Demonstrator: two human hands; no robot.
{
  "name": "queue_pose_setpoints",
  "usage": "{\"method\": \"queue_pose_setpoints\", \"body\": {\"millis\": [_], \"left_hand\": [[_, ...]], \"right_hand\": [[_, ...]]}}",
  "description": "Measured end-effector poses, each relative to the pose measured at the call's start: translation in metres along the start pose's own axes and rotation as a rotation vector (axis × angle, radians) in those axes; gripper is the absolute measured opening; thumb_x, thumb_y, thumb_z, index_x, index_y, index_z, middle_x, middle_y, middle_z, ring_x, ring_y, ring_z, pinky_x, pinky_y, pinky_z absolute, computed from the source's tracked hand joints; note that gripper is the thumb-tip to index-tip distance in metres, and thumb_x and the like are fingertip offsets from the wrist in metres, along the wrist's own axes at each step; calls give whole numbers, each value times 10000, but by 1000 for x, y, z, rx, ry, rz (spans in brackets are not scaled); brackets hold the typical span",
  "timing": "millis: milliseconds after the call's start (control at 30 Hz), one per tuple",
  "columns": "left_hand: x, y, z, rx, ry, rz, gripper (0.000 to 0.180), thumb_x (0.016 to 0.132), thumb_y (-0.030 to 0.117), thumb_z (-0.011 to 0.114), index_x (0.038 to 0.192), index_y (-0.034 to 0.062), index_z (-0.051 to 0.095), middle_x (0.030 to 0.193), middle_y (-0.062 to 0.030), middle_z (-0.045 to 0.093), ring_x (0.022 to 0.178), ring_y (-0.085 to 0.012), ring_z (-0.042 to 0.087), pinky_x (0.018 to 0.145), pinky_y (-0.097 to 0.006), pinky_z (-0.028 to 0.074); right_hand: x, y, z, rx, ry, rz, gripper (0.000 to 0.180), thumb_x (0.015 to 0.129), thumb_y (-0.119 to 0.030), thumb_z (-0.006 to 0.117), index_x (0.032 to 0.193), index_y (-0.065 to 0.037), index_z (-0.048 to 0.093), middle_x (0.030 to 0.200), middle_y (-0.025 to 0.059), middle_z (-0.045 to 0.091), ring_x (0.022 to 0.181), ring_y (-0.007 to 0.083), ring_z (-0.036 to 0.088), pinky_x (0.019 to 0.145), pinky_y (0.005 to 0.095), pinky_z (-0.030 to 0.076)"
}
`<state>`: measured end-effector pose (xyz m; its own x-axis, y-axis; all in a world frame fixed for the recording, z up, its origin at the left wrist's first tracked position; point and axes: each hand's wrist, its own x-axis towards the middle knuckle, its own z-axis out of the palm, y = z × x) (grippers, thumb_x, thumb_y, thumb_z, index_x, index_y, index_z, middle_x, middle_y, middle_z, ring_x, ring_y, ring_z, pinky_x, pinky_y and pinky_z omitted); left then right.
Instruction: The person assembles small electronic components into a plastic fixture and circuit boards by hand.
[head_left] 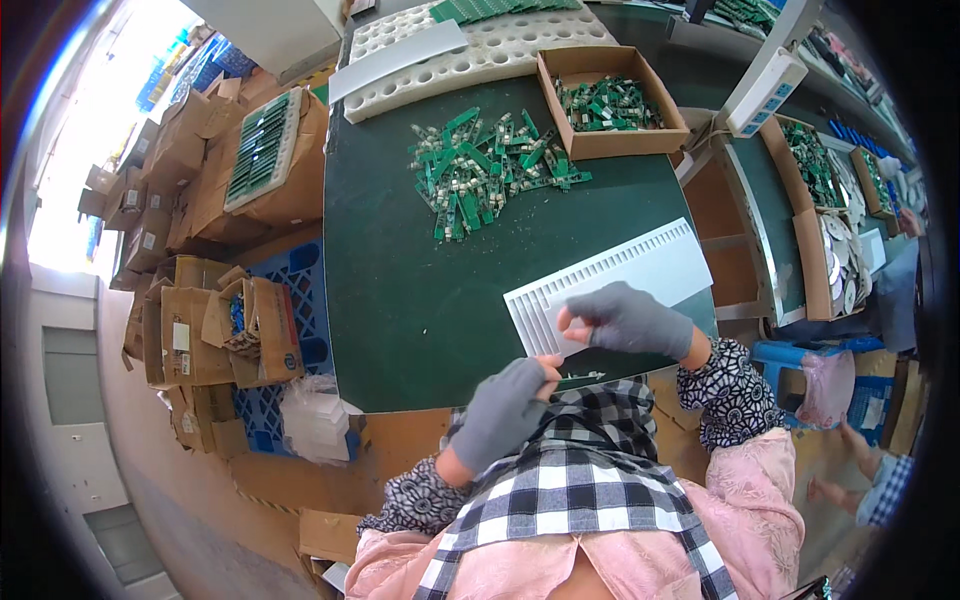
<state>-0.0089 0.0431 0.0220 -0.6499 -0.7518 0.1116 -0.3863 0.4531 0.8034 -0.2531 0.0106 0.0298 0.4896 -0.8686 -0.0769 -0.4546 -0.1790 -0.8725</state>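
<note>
Grey fingerless gloves cover both hands at the table's near edge. My left hand is closed, thumb and fingertips pressed together; whatever they hold is too small or hidden to name. Over the white slotted tray my right hand has its thumb and forefinger curled into a pinch, and I cannot make out anything between them. The tray lies slanted, with a row of narrow slots along its far side and longer slots at its left end. Small pale pieces lie by the table edge between the hands. Farther off spreads a loose pile of small green circuit boards.
A cardboard box of more circuit boards stands at the dark green table's far right. Behind the pile lies a white foam tray with round holes. Cartons stack up at left. At right, another person's hand shows near a blue stool.
</note>
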Motion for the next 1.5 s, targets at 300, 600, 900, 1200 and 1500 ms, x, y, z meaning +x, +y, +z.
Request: {"method": "queue_pose_setpoints", "body": {"millis": [300,600,900,1200,1500], "left_hand": [[-4,-11,22,196,50,-20,103,906,104,604,989,55,568,1211,-110,664,1076,-292,652,794,-362,552],[-3,-7,23,217,65,-66,95,901,86,594,988,66,561,1197,-106,669,974,-283,684,707,-351,558],[0,-10,22,103,78,-171,81,900,62,609,970,50,570,1182,-101,677,856,-240,701,662,-307,544],[26,-40,-8,-687,0,-545,86,910,4,559,965,-53,593,975,-79,656,963,-125,651,795,-251,527],[24,-42,-7,-690,-10,-537,141,919,29,556,998,-77,605,983,-104,663,927,-142,656,812,-248,533]], "right_hand": [[37,29,4,-305,190,-129,142,857,-177,657,970,-92,637,765,148,666,739,349,662,667,430,515],[59,23,-2,-653,-178,-147,77,774,-84,661,838,-110,625,708,109,632,703,338,641,760,447,504],[24,0,-22,11,-19,15,131,824,-109,663,906,-13,627,653,58,588,598,180,597,564,314,468],[-15,9,50,402,404,313,161,886,-174,664,890,-14,657,621,-53,502,554,39,433,512,240,367],[-3,1,60,204,446,283,154,863,-175,685,876,-25,651,570,-5,484,530,72,442,508,267,381]]}}
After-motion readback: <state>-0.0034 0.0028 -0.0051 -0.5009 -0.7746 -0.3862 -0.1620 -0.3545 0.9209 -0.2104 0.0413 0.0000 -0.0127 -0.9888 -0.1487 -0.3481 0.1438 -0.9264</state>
